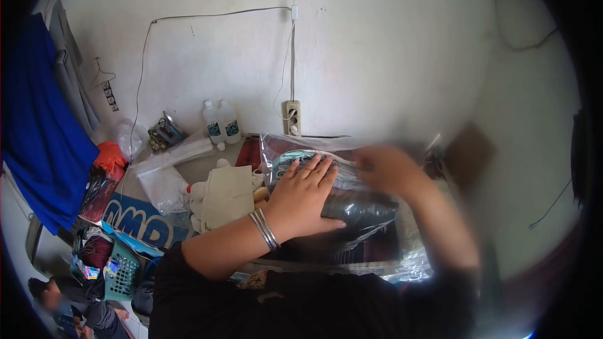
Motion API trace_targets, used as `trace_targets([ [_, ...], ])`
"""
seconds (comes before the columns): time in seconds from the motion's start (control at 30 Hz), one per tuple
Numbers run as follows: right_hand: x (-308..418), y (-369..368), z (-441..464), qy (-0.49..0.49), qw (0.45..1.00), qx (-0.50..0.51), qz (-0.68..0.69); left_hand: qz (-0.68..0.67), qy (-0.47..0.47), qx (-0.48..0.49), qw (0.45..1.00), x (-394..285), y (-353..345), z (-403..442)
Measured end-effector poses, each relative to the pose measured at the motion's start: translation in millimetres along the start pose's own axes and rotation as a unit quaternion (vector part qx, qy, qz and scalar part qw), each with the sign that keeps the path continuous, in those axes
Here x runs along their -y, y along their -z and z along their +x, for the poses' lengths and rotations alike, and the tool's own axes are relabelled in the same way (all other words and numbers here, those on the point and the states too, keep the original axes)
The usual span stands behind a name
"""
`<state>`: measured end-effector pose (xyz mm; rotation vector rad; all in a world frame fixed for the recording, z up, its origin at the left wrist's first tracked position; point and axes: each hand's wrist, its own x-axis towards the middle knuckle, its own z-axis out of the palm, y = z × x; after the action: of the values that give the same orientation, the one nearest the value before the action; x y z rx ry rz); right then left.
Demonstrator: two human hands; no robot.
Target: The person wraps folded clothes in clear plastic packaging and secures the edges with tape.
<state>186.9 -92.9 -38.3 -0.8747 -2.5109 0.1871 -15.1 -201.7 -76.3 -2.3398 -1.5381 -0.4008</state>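
Clear plastic bag (370, 210), filled, at frame centre. Left hand (306, 196) spread flat on it. Right hand (384, 168) at its upper right, blurred; can't tell if pinching. Two bottles (230, 124) upper left of centre.

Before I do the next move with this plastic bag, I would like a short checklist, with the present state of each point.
1. Left hand laid flat on the clear plastic bag: ok.
2. Right hand gripping the bag's edge: cannot tell, it is blurred.
3. Contents inside the bag: ok, folded and dark material shows through.
4. Bag closed: cannot tell.
5. Space left of the bag clear: not ok, a cream sheet lies close by.
6. Two bottles upright near the wall: ok.
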Motion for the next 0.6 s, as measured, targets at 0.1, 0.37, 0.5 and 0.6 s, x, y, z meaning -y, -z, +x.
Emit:
trace_targets([
  [0.1, 42, 22, 6, 0.015, 0.989, -0.028, -0.144, -0.011, 0.002, 0.004, 1.0, 5, 0, 3],
  [0.37, 11, 45, 84, 0.063, 0.968, -0.022, -0.242, -0.027, 0.005, 0.0, 1.0, 13, -2, 11],
  [0.5, 17, 44, 103, -0.073, 0.945, 0.289, -0.134, -0.02, 0.008, 0.003, 1.0, 19, -7, 18],
  [0.6, 0, 20, 78, 0.018, 0.985, 0.145, -0.09, -0.018, 0.011, 0.005, 1.0, 24, -10, 23],
])
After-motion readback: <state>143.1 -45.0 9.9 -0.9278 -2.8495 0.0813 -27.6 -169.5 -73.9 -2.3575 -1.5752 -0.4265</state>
